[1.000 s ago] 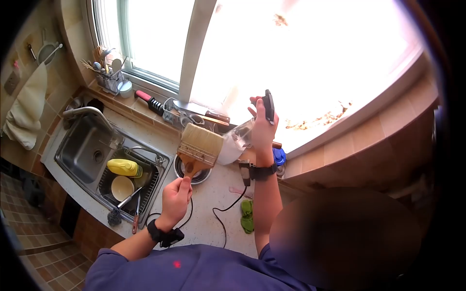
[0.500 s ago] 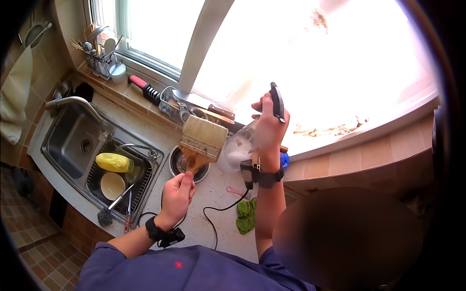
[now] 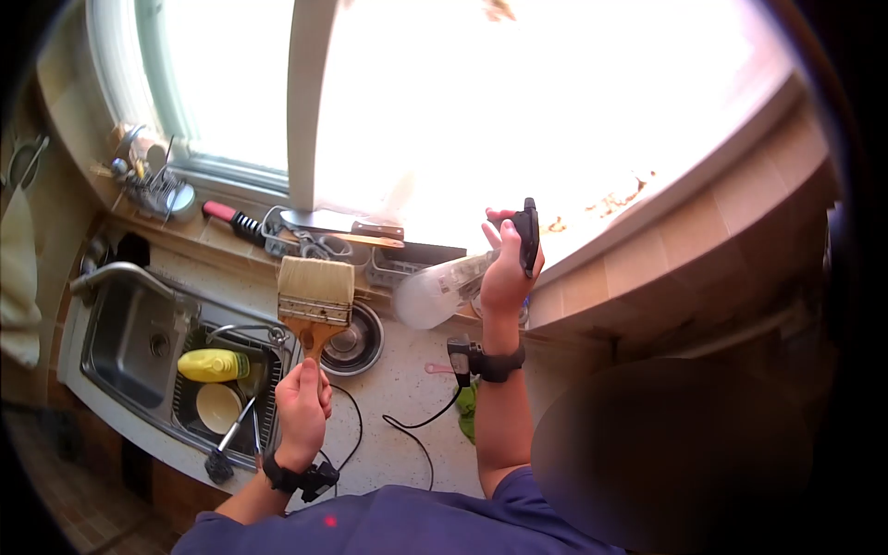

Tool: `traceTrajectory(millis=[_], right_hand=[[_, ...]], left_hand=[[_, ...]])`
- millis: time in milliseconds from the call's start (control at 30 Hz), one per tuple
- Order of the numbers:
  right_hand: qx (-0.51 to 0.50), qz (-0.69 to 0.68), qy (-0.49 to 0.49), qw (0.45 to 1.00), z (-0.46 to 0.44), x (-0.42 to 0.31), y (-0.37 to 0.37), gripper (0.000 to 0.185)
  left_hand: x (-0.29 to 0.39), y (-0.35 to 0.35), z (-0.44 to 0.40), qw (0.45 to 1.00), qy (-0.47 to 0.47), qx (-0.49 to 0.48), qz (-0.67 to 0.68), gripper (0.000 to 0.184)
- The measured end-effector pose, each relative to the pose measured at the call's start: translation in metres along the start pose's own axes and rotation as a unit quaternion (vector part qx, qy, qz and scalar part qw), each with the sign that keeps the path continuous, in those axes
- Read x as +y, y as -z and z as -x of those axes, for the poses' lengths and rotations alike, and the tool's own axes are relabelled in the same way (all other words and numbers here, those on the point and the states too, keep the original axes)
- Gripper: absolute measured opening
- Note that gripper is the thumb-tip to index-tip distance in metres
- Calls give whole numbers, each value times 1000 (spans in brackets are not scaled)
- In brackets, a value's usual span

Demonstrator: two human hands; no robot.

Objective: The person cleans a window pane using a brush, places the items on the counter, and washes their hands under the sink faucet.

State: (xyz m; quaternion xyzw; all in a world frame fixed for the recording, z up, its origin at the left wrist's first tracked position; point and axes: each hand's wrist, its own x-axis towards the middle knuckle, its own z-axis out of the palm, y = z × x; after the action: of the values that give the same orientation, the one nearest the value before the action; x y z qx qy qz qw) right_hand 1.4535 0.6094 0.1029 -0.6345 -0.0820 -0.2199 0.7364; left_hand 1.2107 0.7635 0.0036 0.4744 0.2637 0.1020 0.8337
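Observation:
My left hand [image 3: 302, 407] is closed around the wooden handle of a wide paintbrush [image 3: 315, 294], its pale bristles pointing away from me. The brush is held up over the counter, partly in front of a round metal bowl [image 3: 353, 340]. In my right hand [image 3: 511, 277] is a clear spray bottle [image 3: 433, 294] with a black trigger head. The bottle slants down to the left, its cloudy base above the counter by the sill. Both wrists wear black straps with small devices. The bright window lies beyond both hands.
At the left, the sink [image 3: 120, 347] holds a rack with a yellow bottle [image 3: 213, 364] and a cream bowl [image 3: 219, 407]. A knife [image 3: 375, 230], scissors [image 3: 324, 246] and a utensil basket line the sill. Black cables and a green cloth [image 3: 467, 412] lie on the counter.
My view has shifted, so the window and sink sit farther left and lower. The brush now appears more upright and farther left. The right hand appears lower, with the bottle more exposed.

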Motion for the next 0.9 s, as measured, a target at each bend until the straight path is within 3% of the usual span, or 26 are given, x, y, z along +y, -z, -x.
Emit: traceTrajectory(millis=[200,233,333,467,633,733,900], right_hand=[[10,60,23,998,0,-8,48,18],[45,-9,25,999,-2,-9,47,17],[21,-1,54,998,-7,-10,56,17],[39,40,-19,998,-2,-14,81,18],[30,5,62,998,-13,-15,86,18],[5,105,32,994,-1,-21,101,18],[-44,21,-29,998,59,18,130,14]], left_hand=[[-4,-15,8,1000,-1,-8,-20,45],[-8,-17,8,1000,-4,-10,-24,46],[-10,-25,10,999,1,-16,-30,46],[-9,-34,16,999,-1,-16,-37,45],[-14,-44,15,998,-5,-31,-50,44],[-12,-59,14,997,-7,-49,-55,43],[-5,-77,-1,987,-28,-78,-138,43]])
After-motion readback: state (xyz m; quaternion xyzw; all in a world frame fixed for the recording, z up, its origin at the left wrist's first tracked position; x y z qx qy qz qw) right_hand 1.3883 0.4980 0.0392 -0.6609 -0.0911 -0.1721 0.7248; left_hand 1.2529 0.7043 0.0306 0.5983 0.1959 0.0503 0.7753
